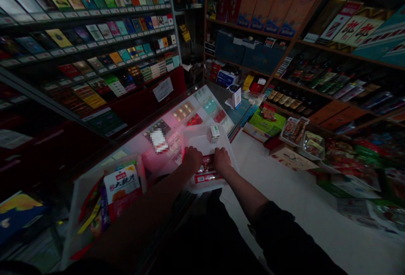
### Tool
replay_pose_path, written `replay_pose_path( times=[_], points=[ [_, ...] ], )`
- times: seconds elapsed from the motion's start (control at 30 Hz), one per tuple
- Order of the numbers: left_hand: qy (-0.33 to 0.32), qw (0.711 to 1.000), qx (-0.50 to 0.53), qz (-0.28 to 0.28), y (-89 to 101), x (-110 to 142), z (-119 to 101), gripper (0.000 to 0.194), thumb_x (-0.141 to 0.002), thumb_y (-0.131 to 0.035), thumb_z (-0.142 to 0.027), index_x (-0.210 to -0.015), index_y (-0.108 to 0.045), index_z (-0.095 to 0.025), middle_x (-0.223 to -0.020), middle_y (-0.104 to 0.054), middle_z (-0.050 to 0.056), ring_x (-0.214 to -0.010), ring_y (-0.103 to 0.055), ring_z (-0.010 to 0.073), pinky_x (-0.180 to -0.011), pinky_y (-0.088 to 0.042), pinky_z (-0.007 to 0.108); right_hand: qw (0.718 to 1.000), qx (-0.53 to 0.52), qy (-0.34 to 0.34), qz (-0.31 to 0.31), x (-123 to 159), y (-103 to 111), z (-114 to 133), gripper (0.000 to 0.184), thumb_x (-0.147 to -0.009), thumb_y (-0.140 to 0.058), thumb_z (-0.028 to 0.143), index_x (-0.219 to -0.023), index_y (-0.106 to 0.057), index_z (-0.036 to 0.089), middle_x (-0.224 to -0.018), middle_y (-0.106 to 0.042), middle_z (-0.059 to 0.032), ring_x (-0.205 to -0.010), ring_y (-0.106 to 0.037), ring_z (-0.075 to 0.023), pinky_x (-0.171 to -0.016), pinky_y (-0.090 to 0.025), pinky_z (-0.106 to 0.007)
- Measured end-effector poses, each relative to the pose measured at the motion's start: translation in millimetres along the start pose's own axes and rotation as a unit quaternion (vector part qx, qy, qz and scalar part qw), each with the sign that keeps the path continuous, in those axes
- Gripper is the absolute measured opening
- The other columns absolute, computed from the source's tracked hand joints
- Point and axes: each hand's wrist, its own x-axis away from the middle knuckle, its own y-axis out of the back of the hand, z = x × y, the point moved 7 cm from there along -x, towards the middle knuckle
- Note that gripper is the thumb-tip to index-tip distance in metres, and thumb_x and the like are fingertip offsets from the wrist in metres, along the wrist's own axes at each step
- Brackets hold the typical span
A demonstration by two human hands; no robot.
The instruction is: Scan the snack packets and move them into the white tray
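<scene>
Both my hands reach into a white plastic tub (202, 136) at the near edge of the glass counter. My left hand (192, 159) and my right hand (222, 159) are closed on the two ends of a dark red snack packet (207, 163). Below it, a red and white packet (206, 177) lies along the tub's near side. A small white and green box (214, 133) rests near the tub's far side, apart from my hands.
A second white bin (75, 199) with snack bags (122, 184) stands to the left. The lit glass counter (152, 161) runs away ahead. Cigarette shelves (95, 51) line the left wall. Bottle shelves (332, 81) and trays of packaged food (294, 131) are on the right.
</scene>
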Motion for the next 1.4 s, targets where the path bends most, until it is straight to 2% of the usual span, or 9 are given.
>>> replay_pose_path(
  times=[0.17,0.37,0.43,0.53,0.7,0.83,1.0,1.2,1.4],
  points=[
    [-0.042,0.999,0.009,-0.005,0.8,2,10,0.027,-0.095,-0.050,-0.017,-0.102,-0.075,-0.012,-0.105,-0.072,0.020,-0.110,-0.062,0.0328,-0.097,-0.040,0.051,0.997,0.019,0.063,0.044,-2,5,-12,0.025,-0.097,-0.062,0.020,-0.118,-0.072,0.010,-0.121,-0.069,-0.0203,-0.111,-0.070,-0.0275,-0.092,-0.052,-0.032],
    [-0.056,0.998,0.006,-0.027,7.2,5,22,0.024,-0.091,-0.053,-0.014,-0.094,-0.076,-0.014,-0.105,-0.070,0.019,-0.110,-0.060,0.0333,-0.094,-0.044,0.050,0.995,0.021,0.087,0.035,4,18,-23,0.022,-0.097,-0.061,0.019,-0.110,-0.078,0.013,-0.117,-0.074,-0.0178,-0.110,-0.071,-0.0246,-0.092,-0.050,-0.029],
    [-0.068,0.995,0.010,-0.067,17.0,10,27,0.023,-0.091,-0.054,-0.016,-0.090,-0.077,-0.015,-0.115,-0.069,0.019,-0.117,-0.057,0.0344,-0.101,-0.042,0.055,0.995,0.008,0.101,0.012,8,28,-23,0.024,-0.098,-0.058,0.017,-0.110,-0.079,0.015,-0.118,-0.073,-0.0169,-0.109,-0.070,-0.0239,-0.092,-0.050,-0.029],
    [-0.101,0.984,0.031,-0.141,36.5,22,33,0.024,-0.092,-0.056,-0.019,-0.089,-0.079,-0.019,-0.138,-0.064,0.015,-0.134,-0.049,0.0355,-0.118,-0.031,0.061,0.987,-0.041,0.146,-0.049,15,50,-21,0.019,-0.094,-0.064,0.015,-0.104,-0.080,0.016,-0.113,-0.074,-0.0146,-0.109,-0.069,-0.0237,-0.097,-0.049,-0.030],
    [-0.111,0.979,0.068,-0.160,61.6,43,49,0.022,-0.092,-0.060,-0.024,-0.092,-0.082,-0.020,-0.150,-0.059,0.012,-0.147,-0.041,0.0366,-0.123,-0.031,0.060,0.959,-0.153,0.209,-0.118,23,82,-16,0.010,-0.088,-0.071,0.011,-0.090,-0.079,0.018,-0.119,-0.075,-0.0119,-0.119,-0.067,-0.0248,-0.108,-0.047,-0.036],
    [-0.106,0.977,0.096,-0.159,79.8,57,66,0.021,-0.091,-0.062,-0.026,-0.095,-0.083,-0.021,-0.151,-0.059,0.011,-0.147,-0.043,0.0357,-0.124,-0.034,0.058,0.938,-0.208,0.240,-0.141,25,96,-4,0.012,-0.091,-0.069,0.013,-0.088,-0.078,0.020,-0.130,-0.074,-0.0116,-0.126,-0.065,-0.0261,-0.113,-0.047,-0.043],
    [-0.092,0.974,0.102,-0.182,96.7,73,89,0.023,-0.092,-0.062,-0.028,-0.094,-0.084,-0.022,-0.149,-0.061,0.012,-0.143,-0.047,0.0353,-0.122,-0.036,0.060,0.922,-0.231,0.271,-0.155,30,104,21,0.013,-0.090,-0.068,0.013,-0.083,-0.076,0.020,-0.127,-0.075,-0.0109,-0.124,-0.065,-0.0258,-0.114,-0.046,-0.044],
    [-0.061,0.974,0.061,-0.208,100.8,99,108,0.024,-0.090,-0.061,-0.023,-0.094,-0.084,-0.022,-0.152,-0.059,0.012,-0.151,-0.038,0.0399,-0.124,-0.029,0.066,0.916,-0.234,0.286,-0.155,33,103,51,0.013,-0.088,-0.069,0.011,-0.081,-0.076,0.020,-0.126,-0.075,-0.0121,-0.122,-0.066,-0.0260,-0.114,-0.046,-0.046],
    [-0.042,0.975,0.045,-0.214,97.1,120,123,0.020,-0.090,-0.063,-0.023,-0.088,-0.083,-0.024,-0.155,-0.058,0.011,-0.157,-0.031,0.0391,-0.127,-0.016,0.070,0.919,-0.205,0.296,-0.159,35,94,73,0.012,-0.088,-0.070,0.015,-0.086,-0.081,0.019,-0.138,-0.070,-0.0130,-0.143,-0.052,-0.0311,-0.124,-0.036,-0.052]
  ],
)
